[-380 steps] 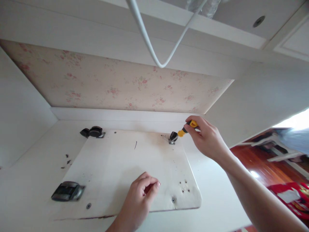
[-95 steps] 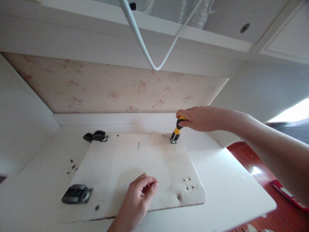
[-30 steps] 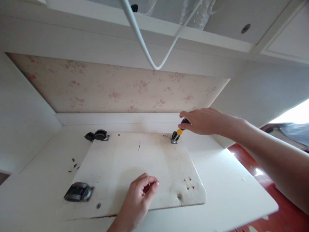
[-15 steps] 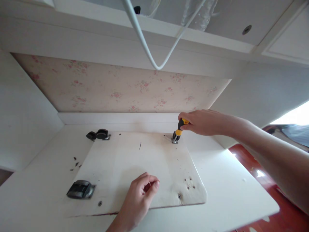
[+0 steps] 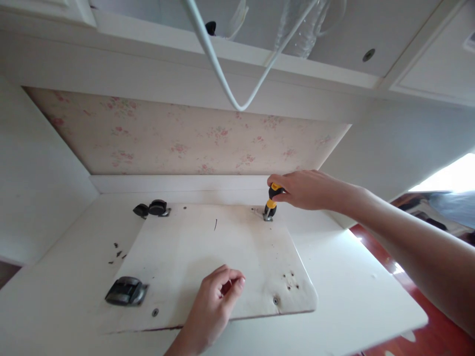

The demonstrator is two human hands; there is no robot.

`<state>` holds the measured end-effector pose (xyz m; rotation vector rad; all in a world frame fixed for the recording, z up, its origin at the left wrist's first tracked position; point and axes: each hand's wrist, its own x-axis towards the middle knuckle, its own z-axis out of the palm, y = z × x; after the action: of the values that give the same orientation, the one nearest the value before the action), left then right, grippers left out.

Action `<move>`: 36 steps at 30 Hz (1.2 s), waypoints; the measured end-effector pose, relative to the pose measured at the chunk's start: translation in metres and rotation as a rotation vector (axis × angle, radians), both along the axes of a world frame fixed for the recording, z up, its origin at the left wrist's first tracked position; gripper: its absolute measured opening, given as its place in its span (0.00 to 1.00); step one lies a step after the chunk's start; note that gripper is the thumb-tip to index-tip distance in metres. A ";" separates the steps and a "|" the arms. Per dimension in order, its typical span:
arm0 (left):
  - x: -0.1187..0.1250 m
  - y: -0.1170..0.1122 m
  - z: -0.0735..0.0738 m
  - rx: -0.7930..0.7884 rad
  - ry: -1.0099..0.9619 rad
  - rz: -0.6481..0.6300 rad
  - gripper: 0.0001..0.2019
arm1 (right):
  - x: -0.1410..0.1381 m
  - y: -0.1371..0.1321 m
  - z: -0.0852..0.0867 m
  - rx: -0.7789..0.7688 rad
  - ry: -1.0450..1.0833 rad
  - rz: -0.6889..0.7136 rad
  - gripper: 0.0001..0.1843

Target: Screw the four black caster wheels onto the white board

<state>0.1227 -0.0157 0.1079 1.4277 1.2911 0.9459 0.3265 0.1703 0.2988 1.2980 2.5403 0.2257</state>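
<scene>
My right hand [image 5: 293, 189] grips a yellow and black screwdriver [image 5: 272, 200]. Its shaft points down at a caster [image 5: 267, 216] on the far right corner of a white board [image 5: 208, 247]; the caster is partly covered by the tool. Over the board's near half, my left hand [image 5: 220, 299] is curled with thumb and fingertips pinched; what it holds, if anything, I cannot make out. Black casters sit at the board's far left [image 5: 158, 207] and near left [image 5: 126, 290] corners. The near right corner shows several bare screw holes [image 5: 291, 281].
A loose black caster [image 5: 141, 210] lies beside the far left corner. Several dark screws [image 5: 118, 253] are scattered on the white desk [image 5: 67, 296]. A white cable [image 5: 241, 106] hangs in front of the shelf above. Red floor [image 5: 408, 282] shows at right.
The screwdriver handle has tipped slightly leftward to a more upright angle, my right hand moving with it. The left hand stays in place. The view has shifted a little.
</scene>
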 end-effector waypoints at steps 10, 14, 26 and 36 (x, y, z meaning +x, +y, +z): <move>0.002 0.000 0.002 0.013 -0.011 -0.001 0.17 | -0.008 -0.002 -0.004 0.215 -0.145 -0.115 0.38; 0.002 -0.001 0.002 0.025 -0.014 0.001 0.16 | -0.014 -0.008 -0.006 0.208 -0.129 -0.159 0.39; 0.004 -0.005 0.001 0.082 0.011 0.055 0.15 | -0.013 -0.010 -0.002 0.017 -0.012 -0.138 0.25; 0.008 -0.008 0.001 0.070 0.029 0.096 0.16 | -0.018 -0.013 -0.005 0.192 0.015 -0.198 0.37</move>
<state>0.1302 -0.0236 0.1086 1.4480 1.3704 1.0470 0.3089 0.1573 0.2933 1.6157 2.4292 0.4275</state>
